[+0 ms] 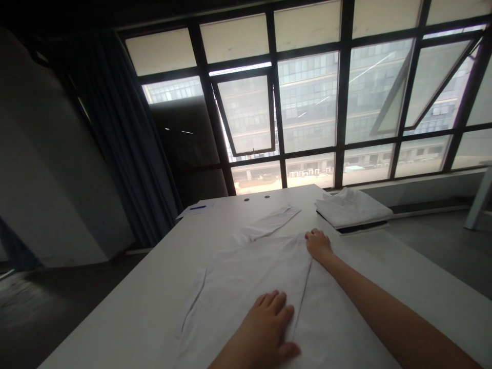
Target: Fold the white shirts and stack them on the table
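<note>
Head view: we have our white shirt laid out between the desk's side edges, one sleeve not tucked in. Our left hand lies open; we can't tell if our right hand pinches it.

Daylight is pouring through dark-framed windows along the far side; a blue curtain is hanging at left beside a shadowed wall. A white table is standing above grey floor.

Head camera, one: looking forward and down across surface, facing windows, sitting close to left hand.
</note>
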### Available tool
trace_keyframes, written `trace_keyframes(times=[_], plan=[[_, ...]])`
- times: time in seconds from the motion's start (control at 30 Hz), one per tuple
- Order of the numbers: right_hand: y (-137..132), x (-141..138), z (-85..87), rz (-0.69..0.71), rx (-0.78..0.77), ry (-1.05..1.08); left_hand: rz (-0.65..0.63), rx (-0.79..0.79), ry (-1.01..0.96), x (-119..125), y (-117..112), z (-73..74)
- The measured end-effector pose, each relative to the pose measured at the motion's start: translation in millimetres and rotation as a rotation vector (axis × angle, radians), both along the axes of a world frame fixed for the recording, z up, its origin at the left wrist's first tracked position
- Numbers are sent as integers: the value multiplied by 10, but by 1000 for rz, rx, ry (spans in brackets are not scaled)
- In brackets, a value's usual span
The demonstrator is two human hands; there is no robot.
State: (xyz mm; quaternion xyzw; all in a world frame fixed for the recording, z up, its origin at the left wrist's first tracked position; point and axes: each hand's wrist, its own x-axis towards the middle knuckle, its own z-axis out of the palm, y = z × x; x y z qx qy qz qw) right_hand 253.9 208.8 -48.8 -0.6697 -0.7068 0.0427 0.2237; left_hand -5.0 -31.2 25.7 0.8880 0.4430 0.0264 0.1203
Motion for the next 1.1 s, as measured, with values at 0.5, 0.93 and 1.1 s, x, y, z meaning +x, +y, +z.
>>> trace_keyframes(times=[0.5, 0.93, 1.1], plan=[[-141, -295, -116, 179, -187, -159, 1, -138, -14, -474, -103, -70], [-837, -610, -188, 83, -264, -229, 45, 170, 118, -1485, -434, -374], [-626, -565, -113, 119, -269, -239, 59, 151, 80, -1511, -100, -379]])
